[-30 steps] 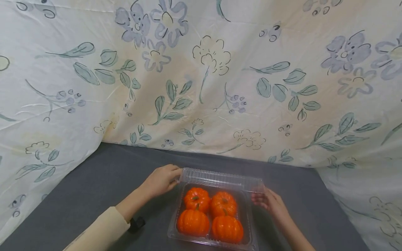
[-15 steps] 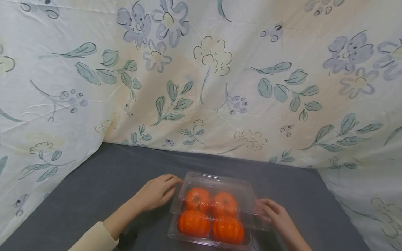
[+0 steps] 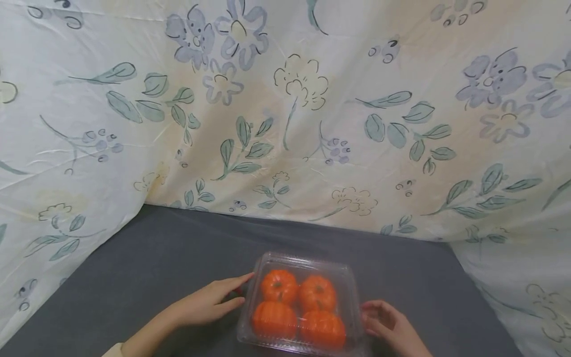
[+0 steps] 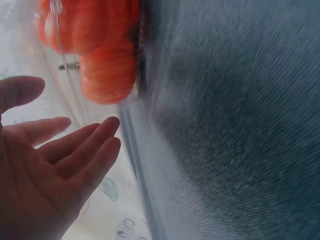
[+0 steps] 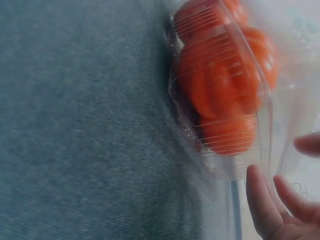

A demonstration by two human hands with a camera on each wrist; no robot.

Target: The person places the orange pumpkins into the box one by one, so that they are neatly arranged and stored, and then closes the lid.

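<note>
A clear plastic clamshell box (image 3: 350, 290) sits on the dark cloth with its lid lowered over several small orange pumpkins (image 3: 318, 292). Along its left side is my left hand (image 3: 209, 301), fingers stretched out and fingertips at the wall. In the left wrist view that hand (image 4: 60, 160) has straight, spread fingers and nothing in its grasp. My right hand (image 3: 392, 325) is at the box's right side with fingers slightly bent. The right wrist view shows its fingers (image 5: 262, 205) near the clear rim; whether they touch it I cannot tell.
Dark grey cloth (image 3: 187, 248) covers the table. Behind it and at both sides hangs a pale curtain (image 3: 285, 124) printed with flowers and leaves.
The lid has swung from raised at the back down over the pumpkins. Both hands have come toward the front with it, and the right hand has let go of the lid edge.
</note>
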